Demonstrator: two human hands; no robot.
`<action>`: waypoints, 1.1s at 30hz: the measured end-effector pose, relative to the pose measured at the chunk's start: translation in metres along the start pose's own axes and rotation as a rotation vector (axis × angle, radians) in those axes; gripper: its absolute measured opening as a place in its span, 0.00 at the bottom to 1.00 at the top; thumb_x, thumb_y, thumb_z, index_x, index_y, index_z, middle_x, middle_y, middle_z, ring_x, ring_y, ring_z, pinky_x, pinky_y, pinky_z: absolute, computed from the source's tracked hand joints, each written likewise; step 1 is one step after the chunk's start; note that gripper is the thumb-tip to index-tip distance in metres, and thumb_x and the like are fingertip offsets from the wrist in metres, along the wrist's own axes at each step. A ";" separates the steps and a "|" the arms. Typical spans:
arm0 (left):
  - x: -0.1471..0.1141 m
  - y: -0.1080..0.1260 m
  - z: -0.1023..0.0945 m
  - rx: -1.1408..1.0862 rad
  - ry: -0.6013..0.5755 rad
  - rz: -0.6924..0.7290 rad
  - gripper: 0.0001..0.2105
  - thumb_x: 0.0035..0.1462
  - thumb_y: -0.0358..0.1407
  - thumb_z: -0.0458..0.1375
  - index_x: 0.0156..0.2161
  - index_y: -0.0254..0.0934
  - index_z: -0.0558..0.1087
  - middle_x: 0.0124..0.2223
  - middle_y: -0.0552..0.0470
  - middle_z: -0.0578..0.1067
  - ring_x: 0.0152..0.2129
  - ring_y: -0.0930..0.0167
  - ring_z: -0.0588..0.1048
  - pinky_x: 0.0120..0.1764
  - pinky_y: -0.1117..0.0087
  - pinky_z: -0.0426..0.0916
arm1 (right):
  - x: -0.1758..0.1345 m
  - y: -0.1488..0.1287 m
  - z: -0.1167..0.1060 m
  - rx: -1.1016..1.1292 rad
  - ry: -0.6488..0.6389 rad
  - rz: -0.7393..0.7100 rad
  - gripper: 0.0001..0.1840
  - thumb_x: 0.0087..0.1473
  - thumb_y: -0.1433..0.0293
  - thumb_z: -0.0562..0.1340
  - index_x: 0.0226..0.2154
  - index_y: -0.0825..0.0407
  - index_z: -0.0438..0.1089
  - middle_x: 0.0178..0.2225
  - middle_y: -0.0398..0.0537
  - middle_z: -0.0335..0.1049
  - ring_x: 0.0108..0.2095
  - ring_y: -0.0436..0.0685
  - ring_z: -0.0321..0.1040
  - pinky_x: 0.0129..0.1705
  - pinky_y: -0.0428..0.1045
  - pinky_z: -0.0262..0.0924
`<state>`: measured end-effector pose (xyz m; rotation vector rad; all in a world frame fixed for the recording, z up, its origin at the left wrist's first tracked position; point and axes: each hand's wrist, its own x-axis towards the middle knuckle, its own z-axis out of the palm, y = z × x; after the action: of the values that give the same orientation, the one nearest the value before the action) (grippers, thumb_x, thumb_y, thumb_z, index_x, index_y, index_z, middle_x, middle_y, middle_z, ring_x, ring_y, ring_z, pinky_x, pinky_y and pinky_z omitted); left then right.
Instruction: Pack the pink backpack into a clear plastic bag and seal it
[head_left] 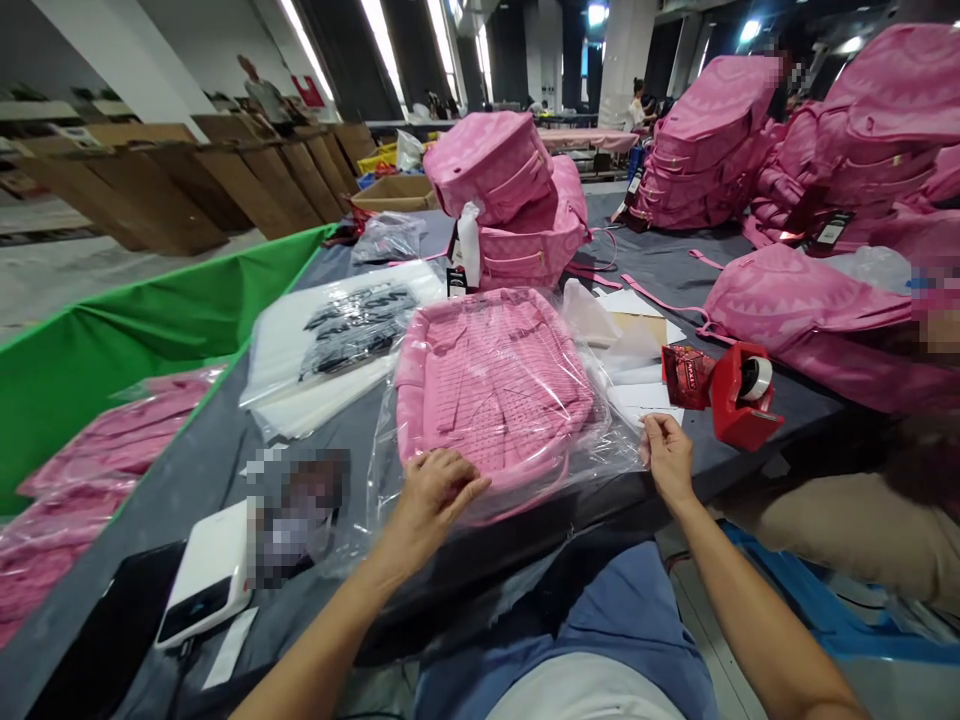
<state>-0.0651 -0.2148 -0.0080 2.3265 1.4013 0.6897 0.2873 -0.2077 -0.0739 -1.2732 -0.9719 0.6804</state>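
Observation:
A pink backpack (495, 390) lies back-panel up inside a clear plastic bag (611, 440) on the dark-covered table. My left hand (439, 490) rests on its near left edge over the plastic, fingers loosely bent and thumb apart. At the bag's right side, my right hand (667, 455) is closed in a pinch on the edge of the clear plastic. Just beyond that hand stands a red tape dispenser (746, 400) with a roll in it, beside a small red packet (686, 375).
Pink backpacks (517, 200) are piled behind, with more on the right. Flat plastic bags (345, 335) lie to the left. A white power bank (210, 570) sits near left. Wrapped pink bags fill a green-lined bin (172, 310). A person's arm shows at right.

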 end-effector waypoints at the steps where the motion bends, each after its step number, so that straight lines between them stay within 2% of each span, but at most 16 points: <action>1: 0.001 0.000 -0.001 -0.017 -0.033 -0.007 0.23 0.68 0.53 0.50 0.29 0.41 0.72 0.31 0.53 0.75 0.33 0.66 0.72 0.49 0.58 0.59 | 0.001 0.001 0.000 0.005 0.001 0.013 0.27 0.52 0.42 0.65 0.33 0.49 0.68 0.19 0.35 0.59 0.13 0.46 0.53 0.13 0.45 0.45; 7: -0.004 0.006 -0.003 -0.065 -0.023 -0.037 0.22 0.67 0.54 0.50 0.31 0.41 0.71 0.32 0.54 0.76 0.34 0.65 0.73 0.51 0.56 0.59 | -0.002 0.000 -0.002 0.002 -0.009 0.026 0.27 0.54 0.41 0.64 0.34 0.49 0.68 0.19 0.35 0.59 0.14 0.47 0.53 0.14 0.45 0.47; 14: -0.007 0.009 -0.003 0.002 -0.020 -0.040 0.20 0.67 0.51 0.52 0.29 0.40 0.71 0.31 0.54 0.77 0.31 0.67 0.73 0.53 0.55 0.59 | -0.008 -0.006 -0.010 -0.007 -0.001 -0.008 0.24 0.57 0.44 0.63 0.34 0.48 0.67 0.20 0.36 0.61 0.16 0.49 0.57 0.17 0.46 0.52; 22: -0.005 0.007 -0.001 -0.010 -0.034 -0.007 0.21 0.68 0.51 0.50 0.28 0.40 0.69 0.30 0.54 0.76 0.29 0.67 0.74 0.47 0.59 0.61 | -0.008 -0.005 -0.010 -0.003 0.031 -0.016 0.25 0.56 0.44 0.64 0.34 0.48 0.67 0.20 0.36 0.61 0.16 0.48 0.56 0.16 0.46 0.51; 29: -0.014 0.019 0.001 0.113 0.055 0.056 0.16 0.71 0.43 0.47 0.33 0.40 0.68 0.29 0.55 0.74 0.26 0.69 0.71 0.46 0.61 0.61 | -0.007 -0.010 -0.007 -0.020 0.024 -0.011 0.24 0.57 0.44 0.64 0.33 0.48 0.67 0.21 0.37 0.61 0.16 0.48 0.55 0.16 0.45 0.50; 31: -0.014 0.018 0.001 0.094 0.053 0.061 0.15 0.71 0.43 0.48 0.34 0.40 0.69 0.30 0.55 0.74 0.27 0.69 0.72 0.47 0.60 0.61 | -0.006 -0.010 -0.006 -0.016 0.020 -0.013 0.24 0.56 0.44 0.64 0.33 0.48 0.67 0.20 0.37 0.61 0.16 0.48 0.55 0.16 0.45 0.50; 33: -0.014 0.016 0.001 0.062 0.046 0.059 0.12 0.70 0.43 0.50 0.39 0.41 0.71 0.33 0.55 0.77 0.31 0.68 0.74 0.49 0.60 0.60 | -0.006 -0.009 -0.007 -0.006 0.021 -0.010 0.25 0.56 0.44 0.64 0.33 0.48 0.67 0.20 0.37 0.60 0.16 0.48 0.55 0.16 0.46 0.50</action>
<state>-0.0585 -0.2345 -0.0043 2.4233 1.3979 0.7311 0.2894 -0.2178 -0.0661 -1.2781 -0.9632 0.6558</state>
